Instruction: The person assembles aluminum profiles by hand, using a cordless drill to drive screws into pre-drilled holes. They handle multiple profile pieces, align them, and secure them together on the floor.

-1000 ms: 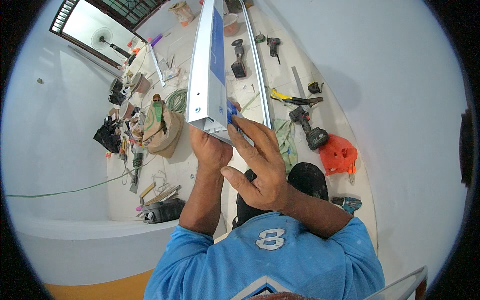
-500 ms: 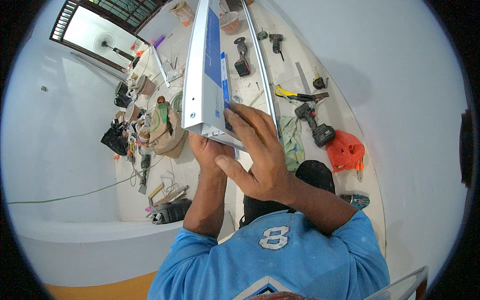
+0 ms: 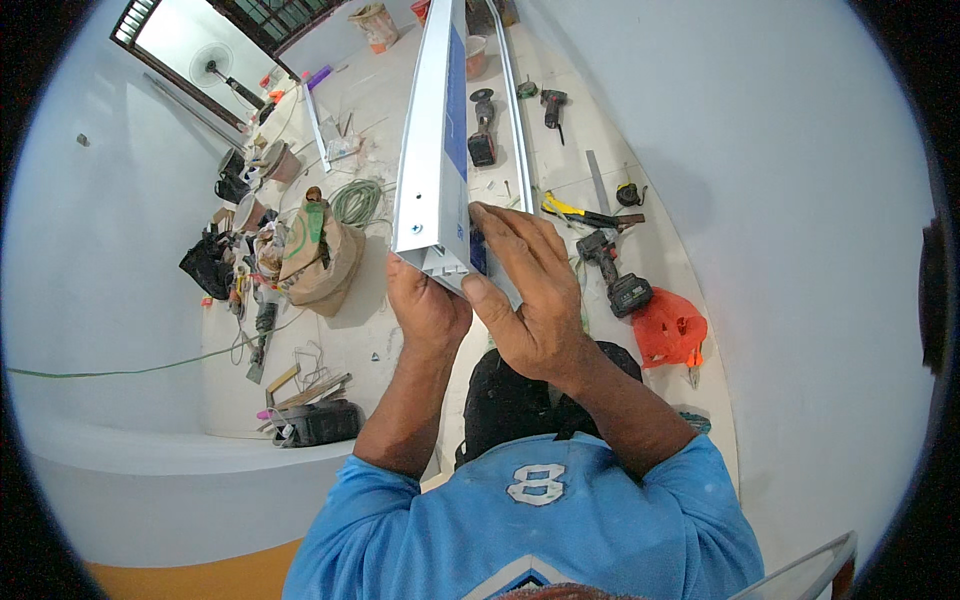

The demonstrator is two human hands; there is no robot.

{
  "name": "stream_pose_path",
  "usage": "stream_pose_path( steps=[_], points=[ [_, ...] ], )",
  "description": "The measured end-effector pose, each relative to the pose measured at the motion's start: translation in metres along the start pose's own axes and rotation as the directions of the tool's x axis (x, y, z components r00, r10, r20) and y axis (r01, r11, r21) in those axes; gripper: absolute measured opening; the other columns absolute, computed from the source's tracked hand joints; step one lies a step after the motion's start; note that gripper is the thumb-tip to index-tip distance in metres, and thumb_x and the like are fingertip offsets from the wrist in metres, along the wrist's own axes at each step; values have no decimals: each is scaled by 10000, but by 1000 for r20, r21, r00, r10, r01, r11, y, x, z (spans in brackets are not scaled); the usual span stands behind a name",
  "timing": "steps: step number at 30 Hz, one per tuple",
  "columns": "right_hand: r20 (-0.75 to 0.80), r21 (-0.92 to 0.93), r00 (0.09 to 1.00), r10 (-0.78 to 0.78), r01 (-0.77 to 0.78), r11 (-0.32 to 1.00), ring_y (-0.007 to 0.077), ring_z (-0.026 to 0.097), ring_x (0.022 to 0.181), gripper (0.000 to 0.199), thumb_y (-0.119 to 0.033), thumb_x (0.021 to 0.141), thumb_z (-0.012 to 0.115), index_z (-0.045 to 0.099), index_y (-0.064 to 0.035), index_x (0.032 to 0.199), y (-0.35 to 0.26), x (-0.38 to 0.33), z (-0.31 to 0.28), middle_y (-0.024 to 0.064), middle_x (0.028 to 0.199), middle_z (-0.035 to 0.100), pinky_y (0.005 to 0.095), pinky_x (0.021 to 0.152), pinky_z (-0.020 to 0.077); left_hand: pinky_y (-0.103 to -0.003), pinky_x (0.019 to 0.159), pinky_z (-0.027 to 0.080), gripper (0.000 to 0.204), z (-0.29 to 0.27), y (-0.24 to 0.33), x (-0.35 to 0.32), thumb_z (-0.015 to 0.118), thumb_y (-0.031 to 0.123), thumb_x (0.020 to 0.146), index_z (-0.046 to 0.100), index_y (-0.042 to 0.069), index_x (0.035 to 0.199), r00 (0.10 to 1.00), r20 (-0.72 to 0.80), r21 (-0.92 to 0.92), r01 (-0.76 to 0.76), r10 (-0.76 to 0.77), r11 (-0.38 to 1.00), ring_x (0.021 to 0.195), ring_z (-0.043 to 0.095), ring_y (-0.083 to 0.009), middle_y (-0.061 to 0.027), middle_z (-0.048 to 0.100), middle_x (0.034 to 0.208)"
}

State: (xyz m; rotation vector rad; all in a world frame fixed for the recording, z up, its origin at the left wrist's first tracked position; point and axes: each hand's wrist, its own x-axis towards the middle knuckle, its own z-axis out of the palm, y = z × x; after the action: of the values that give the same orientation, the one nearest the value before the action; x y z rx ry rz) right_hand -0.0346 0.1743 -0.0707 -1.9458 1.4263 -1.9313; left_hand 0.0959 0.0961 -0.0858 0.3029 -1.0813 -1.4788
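A long white metal profile [image 3: 426,190] with a blue printed strip runs away from me, its hollow end facing me. Two small holes or screws show near that end. My left hand [image 3: 428,305] supports this end from below, its fingers mostly hidden beneath it. Against the profile's right side lies my right hand [image 3: 535,290], with its fingers stretched out and the thumb apart, near the end's corner. A narrower white rail [image 3: 517,110] extends on the right, its near part hidden behind my right hand.
On the tiled floor at right lie a cordless power tool [image 3: 612,275], a red plastic bag [image 3: 670,328], a tape measure [image 3: 629,194] and an angle grinder [image 3: 482,130]. At left are a brown sack [image 3: 322,255], a coiled green hose [image 3: 356,203] and a black case [image 3: 318,424].
The profile's near end has shifted right in view. My right hand has moved slightly right and lower, its thumb now close to the end's corner. My left hand stays beneath.
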Motion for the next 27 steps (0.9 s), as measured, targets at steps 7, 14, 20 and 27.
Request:
stream_pose_path(
  steps=[7, 14, 20, 27],
  points=[
    [7, -102, 999, -46, 46, 994, 431, 595, 1204, 541, -267, 961, 672, 608, 90, 1362, -4, 5, 2, 279, 1305, 649, 510, 1074, 436, -365, 934, 603, 335, -7, 6, 11, 551, 164, 1051, 578, -5, 1339, 989, 62, -233, 147, -136, 961, 1097, 714, -224, -147, 698, 1208],
    [44, -117, 997, 56, -51, 992, 417, 612, 1193, 649, -228, 856, 797, 588, 57, 1400, -12, 1, 4, 281, 1323, 633, 512, 1053, 463, -371, 970, 586, 411, -33, 0, 57, 671, 240, 1024, 599, -53, 1303, 824, 465, -295, 488, -323, 821, 1132, 701, -229, -158, 700, 1211],
    [18, -241, 999, 35, -30, 970, 387, 560, 1245, 597, -164, 838, 838, 616, 55, 1347, -13, -2, 11, 252, 1314, 593, 490, 1045, 470, -354, 949, 597, 541, -47, -28, 85, 747, 259, 960, 600, -104, 1334, 702, 654, -265, 562, -283, 784, 1018, 750, -214, -160, 743, 1166],
    [-49, -208, 999, 14, -24, 978, 322, 567, 1194, 614, -138, 807, 893, 598, 79, 1300, -18, -3, 15, 216, 1241, 549, 448, 980, 505, -322, 945, 602, 557, -39, -57, 89, 761, 223, 927, 592, -128, 1326, 619, 766, -404, 676, -176, 617, 1038, 761, -212, -223, 741, 1176]
  ],
)
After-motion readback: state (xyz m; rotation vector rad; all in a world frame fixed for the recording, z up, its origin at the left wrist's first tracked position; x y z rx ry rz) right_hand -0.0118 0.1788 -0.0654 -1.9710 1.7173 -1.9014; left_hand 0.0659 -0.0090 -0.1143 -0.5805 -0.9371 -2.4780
